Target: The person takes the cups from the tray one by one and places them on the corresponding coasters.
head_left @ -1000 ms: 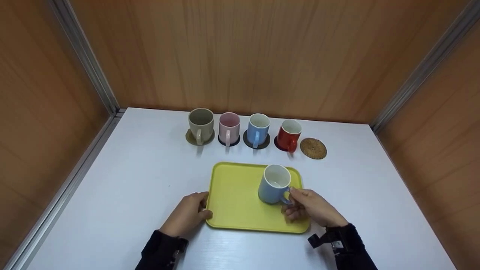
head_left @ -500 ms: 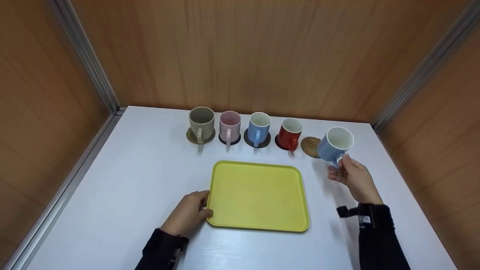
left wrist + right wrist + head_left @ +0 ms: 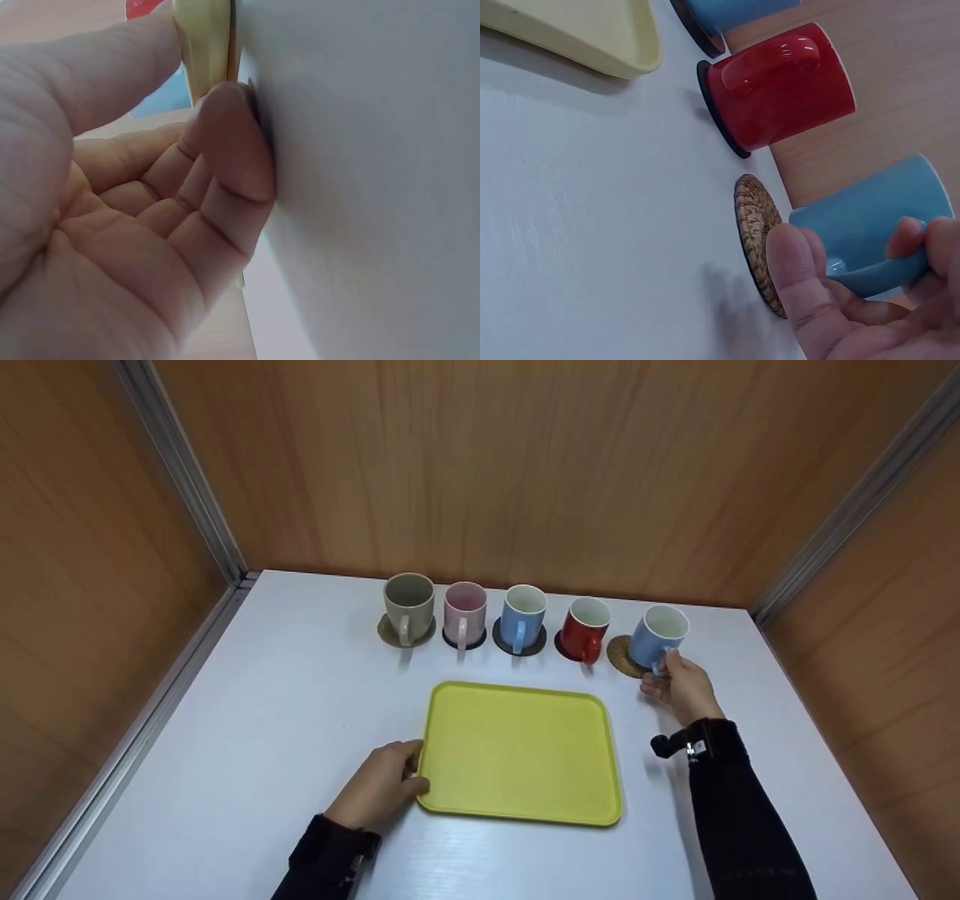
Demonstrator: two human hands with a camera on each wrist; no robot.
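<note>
My right hand (image 3: 684, 690) pinches the handle of a light blue mug (image 3: 654, 639) with a white inside. The mug hangs close over a round woven coaster (image 3: 620, 659) at the right end of the row. In the right wrist view, the woven coaster (image 3: 754, 225) shows beside the base of the blue mug (image 3: 870, 221), with a gap between them. My left hand (image 3: 381, 784) holds the left edge of a yellow tray (image 3: 521, 754), which bears nothing. In the left wrist view, thumb and fingers of the left hand (image 3: 150, 187) are at the tray's rim (image 3: 204, 49).
Left of the held mug stand a red mug (image 3: 583, 631), another blue mug (image 3: 520, 622), a pink mug (image 3: 463, 619) and a grey-beige mug (image 3: 409, 611), each on a coaster. A wooden panel (image 3: 480, 472) rises behind the white table (image 3: 300, 682).
My right hand has lifted the light blue mug off the tray and carried it right and back, then left over the woven coaster. The left hand stays at the tray's edge.
</note>
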